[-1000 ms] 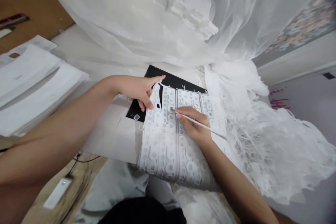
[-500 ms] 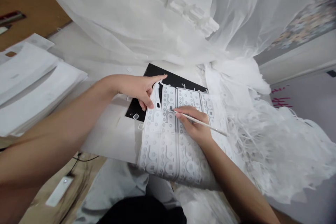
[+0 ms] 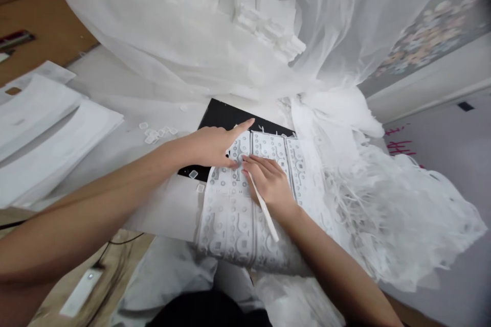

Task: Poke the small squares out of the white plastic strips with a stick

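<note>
A white sheet with rows of cut-out outlines, small rings and curved shapes drapes over the near edge of the table. Its upper end lies on a black board. My left hand rests over the sheet's upper left corner. Its index finger is stretched away from the thumb, which touches the sheet; the other fingers are mostly hidden. In my right hand is a slim white pen-like stick, its tip hidden under the fingers. The right fingertips meet the sheet close beside my left thumb.
Small white frame-shaped scraps lie left of the board, with others near its lower corner. Stacked white sheets lie farther left. A tangled heap of white strips stands at right. Translucent plastic film billows across the back.
My left hand has moved right over the sheet's corner, covering the lifted edge strip. My right hand has turned, so the stick now points toward me. The scraps left of the board are now uncovered.
</note>
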